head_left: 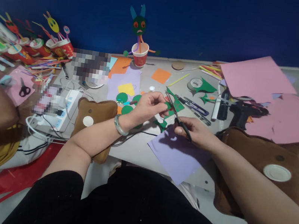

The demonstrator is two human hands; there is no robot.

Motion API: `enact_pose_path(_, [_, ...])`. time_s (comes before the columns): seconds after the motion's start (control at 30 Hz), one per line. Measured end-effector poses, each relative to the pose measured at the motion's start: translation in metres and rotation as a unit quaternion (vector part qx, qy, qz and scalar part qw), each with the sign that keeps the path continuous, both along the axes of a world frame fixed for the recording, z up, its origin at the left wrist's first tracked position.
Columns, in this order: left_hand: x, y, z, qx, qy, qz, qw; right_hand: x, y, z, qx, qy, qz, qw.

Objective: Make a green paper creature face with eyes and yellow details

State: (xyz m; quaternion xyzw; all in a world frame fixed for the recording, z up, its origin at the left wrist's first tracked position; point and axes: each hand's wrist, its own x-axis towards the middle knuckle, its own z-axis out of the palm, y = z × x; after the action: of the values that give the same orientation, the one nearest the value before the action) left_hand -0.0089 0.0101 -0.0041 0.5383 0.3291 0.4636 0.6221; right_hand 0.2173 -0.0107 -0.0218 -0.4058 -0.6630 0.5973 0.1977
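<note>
Left hand (152, 108): mid-frame, fingers pinching a small green piece (170, 106). Right hand (196, 132): right of it, fingers closed round the handles of black scissors (183, 126), blades pointing up-left beside the green piece. Purple sheet (180, 158) below right hand, on the tabletop (135, 146). Green circles (122, 97) left of left hand. Black glue gun (244, 112) at right of frame. Paper cup (139, 55) with green-faced figure (139, 26), upper middle.

Head-worn view, forward and down, close overhead
</note>
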Motion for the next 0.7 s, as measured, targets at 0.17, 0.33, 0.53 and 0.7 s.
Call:
enact_pose_path(0.17, [0.0,-0.001,0.002,-0.005,0.005,0.006,1.0,-0.001,0.0,0.002,-0.007,0.001,-0.003,1.0])
enact_pose_path(0.33, [0.0,-0.001,0.001,-0.006,0.007,0.007,1.0,-0.001,0.0,0.002,0.0,-0.009,-0.004,1.0])
enact_pose_path(0.53, [0.0,-0.001,0.002,-0.005,0.011,0.009,1.0,-0.004,0.0,0.004,0.008,-0.008,-0.003,1.0])
enact_pose_path(0.7, [-0.001,0.0,0.002,-0.004,0.014,0.007,1.0,-0.007,-0.001,0.011,0.016,-0.016,-0.029,0.999])
